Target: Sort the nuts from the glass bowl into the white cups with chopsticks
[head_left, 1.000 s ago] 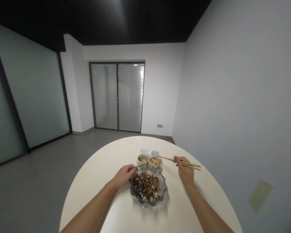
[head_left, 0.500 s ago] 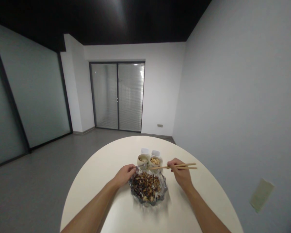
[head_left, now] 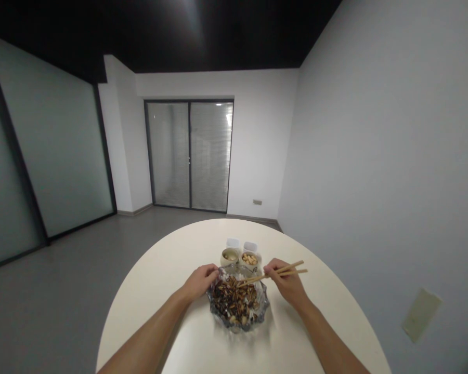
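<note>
A fluted clear glass bowl [head_left: 265,305] holds a heap of dark and brown seed-like pieces [head_left: 236,298], with a few paler ones near its front. At its left rim, my left hand [head_left: 200,280] grips the edge with the fingers curled over. My right hand [head_left: 284,283] holds a pair of wooden chopsticks [head_left: 296,267] at the bowl's right side. Their tips reach over the rim to the pieces in the upper middle of the bowl; whether anything is pinched between them is too small to tell.
Behind the bowl stand a small cup [head_left: 225,258] with a few pale pieces and a second cup [head_left: 256,265] filled with pale nuts. Two small white containers [head_left: 233,242] sit farther back. The round white table [head_left: 156,270] has a wall [head_left: 354,208] at its right.
My right hand has moved slightly left and toward me. The chopstick tips have gone from beside the cups, at the bowl's far rim, down into the bowl. My left hand stays put.
</note>
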`<action>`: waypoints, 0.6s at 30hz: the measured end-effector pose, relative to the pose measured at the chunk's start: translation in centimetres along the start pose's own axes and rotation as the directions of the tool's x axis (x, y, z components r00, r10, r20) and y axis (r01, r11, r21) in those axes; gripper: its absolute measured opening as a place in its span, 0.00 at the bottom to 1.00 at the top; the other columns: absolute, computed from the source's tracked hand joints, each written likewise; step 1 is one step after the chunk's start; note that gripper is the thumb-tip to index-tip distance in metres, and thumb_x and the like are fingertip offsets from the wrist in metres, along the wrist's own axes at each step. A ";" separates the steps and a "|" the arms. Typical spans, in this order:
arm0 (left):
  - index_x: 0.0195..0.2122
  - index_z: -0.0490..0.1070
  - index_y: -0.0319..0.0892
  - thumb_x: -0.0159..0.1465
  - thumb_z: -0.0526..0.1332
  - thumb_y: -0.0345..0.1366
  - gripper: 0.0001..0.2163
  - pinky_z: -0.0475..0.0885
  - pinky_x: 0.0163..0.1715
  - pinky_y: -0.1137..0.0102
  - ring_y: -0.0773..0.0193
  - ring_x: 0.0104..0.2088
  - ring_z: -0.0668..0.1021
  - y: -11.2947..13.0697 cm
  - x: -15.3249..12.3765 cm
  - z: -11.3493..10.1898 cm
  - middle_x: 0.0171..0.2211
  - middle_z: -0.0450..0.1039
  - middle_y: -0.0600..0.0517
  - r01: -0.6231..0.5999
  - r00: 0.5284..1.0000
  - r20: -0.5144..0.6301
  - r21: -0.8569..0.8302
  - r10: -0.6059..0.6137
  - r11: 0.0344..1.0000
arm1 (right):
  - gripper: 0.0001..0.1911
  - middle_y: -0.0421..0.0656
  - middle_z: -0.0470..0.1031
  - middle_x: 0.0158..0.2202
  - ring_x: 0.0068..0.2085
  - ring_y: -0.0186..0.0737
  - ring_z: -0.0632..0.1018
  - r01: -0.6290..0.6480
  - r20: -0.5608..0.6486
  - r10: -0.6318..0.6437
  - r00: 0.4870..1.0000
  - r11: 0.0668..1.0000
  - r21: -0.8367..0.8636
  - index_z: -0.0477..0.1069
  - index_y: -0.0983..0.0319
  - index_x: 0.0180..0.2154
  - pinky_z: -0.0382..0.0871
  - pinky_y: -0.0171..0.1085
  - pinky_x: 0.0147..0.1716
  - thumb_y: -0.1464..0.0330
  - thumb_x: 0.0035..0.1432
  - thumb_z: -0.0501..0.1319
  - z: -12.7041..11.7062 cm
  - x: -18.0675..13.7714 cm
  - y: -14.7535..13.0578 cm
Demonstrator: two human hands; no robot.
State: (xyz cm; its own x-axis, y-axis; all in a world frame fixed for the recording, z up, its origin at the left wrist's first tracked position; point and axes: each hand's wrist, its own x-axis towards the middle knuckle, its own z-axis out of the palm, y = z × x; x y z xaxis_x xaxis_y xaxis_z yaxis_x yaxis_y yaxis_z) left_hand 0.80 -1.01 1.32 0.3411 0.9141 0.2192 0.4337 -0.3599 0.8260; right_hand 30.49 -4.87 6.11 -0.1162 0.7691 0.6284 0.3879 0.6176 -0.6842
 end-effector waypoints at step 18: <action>0.35 0.75 0.40 0.65 0.53 0.45 0.16 0.68 0.38 0.69 0.57 0.37 0.77 0.1 0.1 0.1 0.33 0.78 0.49 -0.006 1.000 -0.003 0.024 0.006 1.000 | 0.17 0.40 0.72 0.23 0.27 0.38 0.71 0.093 0.126 -0.093 0.988 0.996 0.003 0.74 0.60 0.25 0.64 0.36 0.27 0.58 0.63 0.63 0.4 -0.3 -0.6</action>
State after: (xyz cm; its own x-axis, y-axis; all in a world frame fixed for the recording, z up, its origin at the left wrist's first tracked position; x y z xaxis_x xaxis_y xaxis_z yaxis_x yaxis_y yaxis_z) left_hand 0.97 -0.98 1.42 0.3415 0.9124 0.2255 0.4516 -0.3697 0.8120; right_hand 29.91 -5.40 6.18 -0.2657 0.7228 0.6379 0.3723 0.6873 -0.6237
